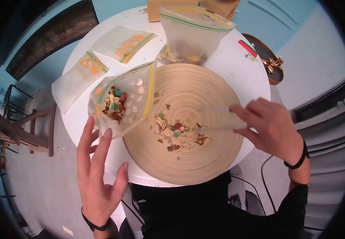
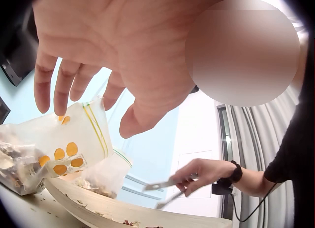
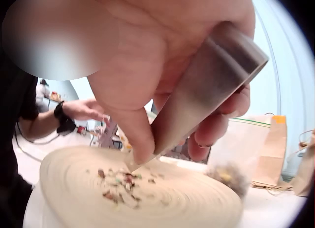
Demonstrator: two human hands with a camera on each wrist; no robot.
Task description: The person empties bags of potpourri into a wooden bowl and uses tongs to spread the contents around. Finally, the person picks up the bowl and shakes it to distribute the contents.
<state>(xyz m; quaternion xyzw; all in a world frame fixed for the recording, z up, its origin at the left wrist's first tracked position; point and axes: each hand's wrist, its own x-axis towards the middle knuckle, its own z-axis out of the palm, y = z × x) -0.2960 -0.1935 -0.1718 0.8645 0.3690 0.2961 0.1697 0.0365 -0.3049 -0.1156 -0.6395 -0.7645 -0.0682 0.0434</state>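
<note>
My right hand grips a pair of metal tongs, blurred in the head view. The arms of the tongs are spread above a round, ridged wooden tray. Dried flower and leaf pieces in cream, red and green lie scattered near the tray's middle, left of the tongs. At the tray's left edge stands a clear zip bag with its mouth open, partly filled with similar pieces. My left hand has its fingers spread, fingertips right at the bag's near edge; it holds nothing.
Behind the tray is a larger open zip bag with dried pieces at its bottom. Two flat zip bags with orange spots, one a farther bag, lie back left. Brown paper bags stand at the back. A red-green strip lies back right.
</note>
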